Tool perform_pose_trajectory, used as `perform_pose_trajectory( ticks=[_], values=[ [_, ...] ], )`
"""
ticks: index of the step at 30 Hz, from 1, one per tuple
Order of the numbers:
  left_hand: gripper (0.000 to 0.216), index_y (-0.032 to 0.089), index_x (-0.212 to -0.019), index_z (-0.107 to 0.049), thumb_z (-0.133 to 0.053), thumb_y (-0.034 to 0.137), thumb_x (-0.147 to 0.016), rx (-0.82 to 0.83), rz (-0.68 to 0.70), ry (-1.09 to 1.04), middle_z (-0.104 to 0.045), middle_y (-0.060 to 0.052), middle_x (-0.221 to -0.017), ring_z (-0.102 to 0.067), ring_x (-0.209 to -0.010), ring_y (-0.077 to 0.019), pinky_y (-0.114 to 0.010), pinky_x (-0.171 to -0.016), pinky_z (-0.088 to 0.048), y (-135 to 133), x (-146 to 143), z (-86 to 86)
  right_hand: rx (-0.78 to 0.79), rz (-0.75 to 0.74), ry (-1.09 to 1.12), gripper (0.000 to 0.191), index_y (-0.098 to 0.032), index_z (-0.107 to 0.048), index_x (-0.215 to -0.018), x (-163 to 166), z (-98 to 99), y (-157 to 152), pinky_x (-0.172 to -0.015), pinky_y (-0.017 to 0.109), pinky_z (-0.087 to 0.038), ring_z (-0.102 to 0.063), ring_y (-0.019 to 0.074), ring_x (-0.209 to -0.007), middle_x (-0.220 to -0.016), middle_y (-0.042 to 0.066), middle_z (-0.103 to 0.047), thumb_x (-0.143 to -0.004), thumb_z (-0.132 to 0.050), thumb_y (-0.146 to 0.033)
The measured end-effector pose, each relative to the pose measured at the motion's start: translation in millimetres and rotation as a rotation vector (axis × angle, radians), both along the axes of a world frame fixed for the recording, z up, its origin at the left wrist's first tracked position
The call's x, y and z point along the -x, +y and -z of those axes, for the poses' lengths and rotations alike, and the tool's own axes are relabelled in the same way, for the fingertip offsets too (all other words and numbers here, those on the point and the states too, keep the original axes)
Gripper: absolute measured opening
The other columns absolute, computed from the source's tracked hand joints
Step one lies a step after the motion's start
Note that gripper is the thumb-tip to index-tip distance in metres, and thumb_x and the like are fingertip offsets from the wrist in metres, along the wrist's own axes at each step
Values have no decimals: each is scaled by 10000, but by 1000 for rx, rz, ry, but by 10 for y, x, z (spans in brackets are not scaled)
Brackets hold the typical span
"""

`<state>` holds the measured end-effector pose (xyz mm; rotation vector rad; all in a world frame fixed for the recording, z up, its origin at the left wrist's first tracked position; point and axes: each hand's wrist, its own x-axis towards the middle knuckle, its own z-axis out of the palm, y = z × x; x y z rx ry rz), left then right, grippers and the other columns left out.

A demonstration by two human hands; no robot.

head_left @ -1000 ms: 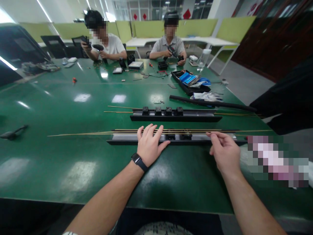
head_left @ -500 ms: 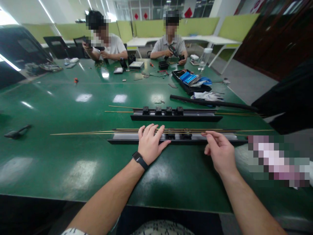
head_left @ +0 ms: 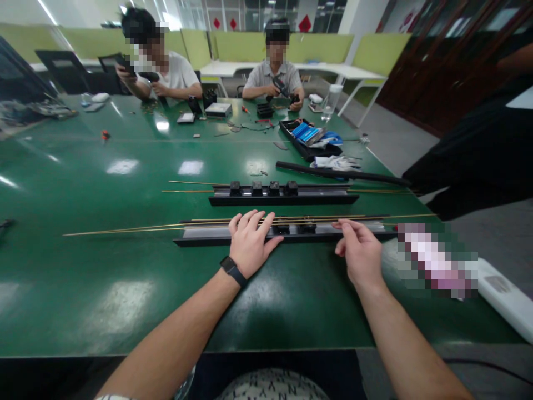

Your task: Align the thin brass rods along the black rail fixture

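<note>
A long black channel (head_left: 200, 242) with a pale metal inside lies crosswise in front of me. Thin brass-coloured rods (head_left: 125, 229) run along it and stick out past both ends. Across the channel and rods rests my left hand (head_left: 252, 244), its fingers spread and a dark watch on the wrist. To the right, thumb and index finger of my right hand (head_left: 361, 250) are pinched at a thin brass-coloured rod. Between the hands, black blocks (head_left: 308, 225) sit in the channel, partly behind the rods.
Behind lies a second black channel (head_left: 283, 200) with several black blocks. Farther back are a black tube (head_left: 341, 171), white gloves (head_left: 335, 162) and a black tray (head_left: 291, 139). Two people sit opposite with tools; another person's dark clothing (head_left: 470, 139) stands at right. A white object (head_left: 506, 300) lies lower right.
The view has turned a little to the right, so things sit farther left. Both hands keep nearly the same pose at the channel. More of the white object at right shows.
</note>
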<state>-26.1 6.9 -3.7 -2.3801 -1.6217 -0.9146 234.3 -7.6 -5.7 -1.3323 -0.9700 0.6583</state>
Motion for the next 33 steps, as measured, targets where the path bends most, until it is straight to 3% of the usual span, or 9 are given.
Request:
perform_pose_trajectory(
  ticks=[11,15,21,23,29,33],
  values=[
    [519,288,-1401,-594,-588,561,-959,21,18,5,-662,-96,-1383,-537,-1351,-294,-520,-1169,-250,-10,-114,-8,-13,105,45,264,-160,-732,-952,-17,-17,41,-355,197,-349,-512,59,-394,-920,79,-763,-875,-726,-413],
    [558,270,-1439,-564,-607,540,-953,24,28,27,-633,-110,-1426,-514,-1383,-301,-522,-1175,-260,-26,-80,-34,-19,21,30,271,-163,-740,-975,-9,-2,25,-372,218,-373,-523,70,-412,-961,92,-769,-890,-714,-418],
    [542,256,-1441,-566,-601,509,-962,10,22,61,-592,-135,-1468,-470,-1432,-316,-540,-1206,-250,-38,-36,-33,30,-237,-57,308,-193,-747,-1119,67,-11,-37,-433,259,-456,-552,83,-450,-1053,87,-763,-915,-702,-420],
    [533,259,-1434,-575,-595,512,-965,1,15,57,-585,-144,-1472,-471,-1432,-319,-544,-1206,-257,-38,-26,-21,32,-233,-70,317,-196,-738,-1130,59,-12,-40,-434,259,-459,-558,86,-455,-1057,84,-761,-911,-707,-423],
    [531,247,-1413,-598,-614,511,-952,-25,8,39,-592,-166,-1452,-481,-1422,-335,-539,-1190,-298,-39,6,-4,10,-36,25,301,-184,-722,-1064,-8,-9,-11,-387,217,-383,-538,69,-439,-1005,71,-752,-921,-681,-445],
    [526,250,-1406,-605,-617,512,-950,-31,13,26,-608,-158,-1433,-493,-1410,-334,-542,-1196,-288,-32,18,-1,59,-196,-10,348,-195,-740,-1109,60,-45,-47,-414,249,-441,-561,84,-454,-1052,85,-759,-903,-696,-472]
  ],
)
